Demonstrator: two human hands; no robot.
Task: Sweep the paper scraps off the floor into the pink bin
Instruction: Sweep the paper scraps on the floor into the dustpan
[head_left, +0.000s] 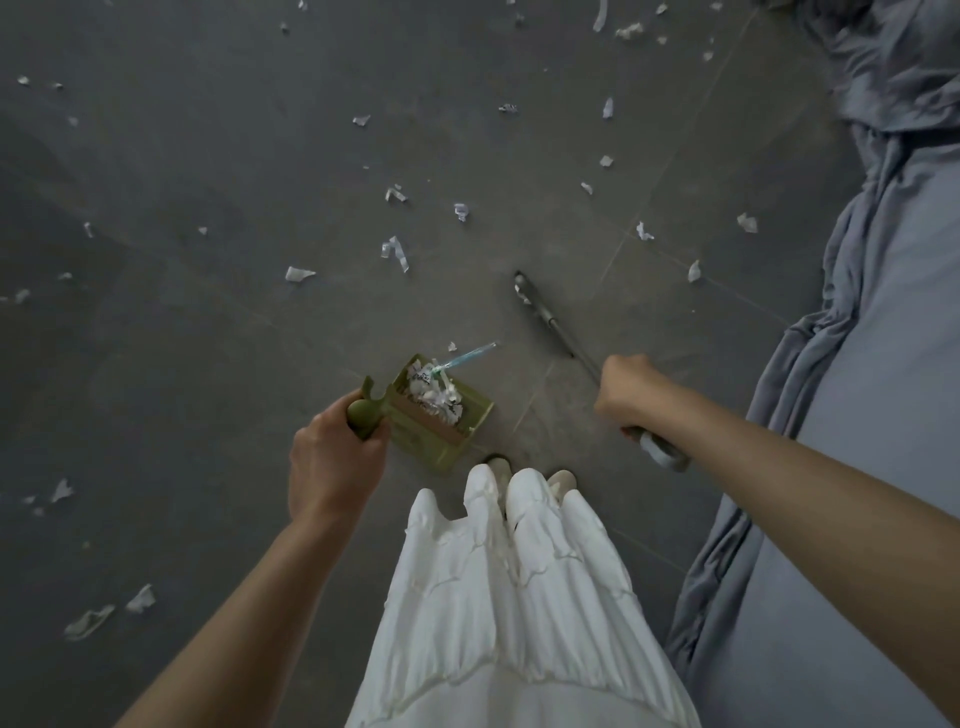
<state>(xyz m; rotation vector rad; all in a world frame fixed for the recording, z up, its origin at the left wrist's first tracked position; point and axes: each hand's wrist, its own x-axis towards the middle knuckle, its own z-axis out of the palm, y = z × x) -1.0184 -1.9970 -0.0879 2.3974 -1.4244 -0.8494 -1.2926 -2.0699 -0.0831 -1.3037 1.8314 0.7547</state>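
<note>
Dark grey tiled floor (218, 364) seen from the head camera, strewn with white paper scraps (396, 253) across its upper half and down the left edge, most lying well beyond both hands. Left hand (332, 457) low at centre-left, fingers curled round the rounded olive handle (361, 413) of a green dustpan (441, 415), tilted just beside the feet. Heaped in the pan, a pile of collected scraps (435, 392), with a pale blue straw-like strip (465, 357) poking out over the far rim. Right hand (631, 389) further right, closed in a fist round the thin metal shaft of a broom (556, 325), grey grip end (660, 449) showing behind the wrist, far tip reaching the floor ahead among the scraps; broom head too blurred to make out. Dustpan between the two hands, nearer the left; loose scraps ahead of and to the left of both. White pleated skirt (519, 597) and two light shoes (561, 480) at bottom centre. Rumpled grey-blue bedding (883, 364) draped down the right edge onto the floor. Pink bin nowhere in view.
</note>
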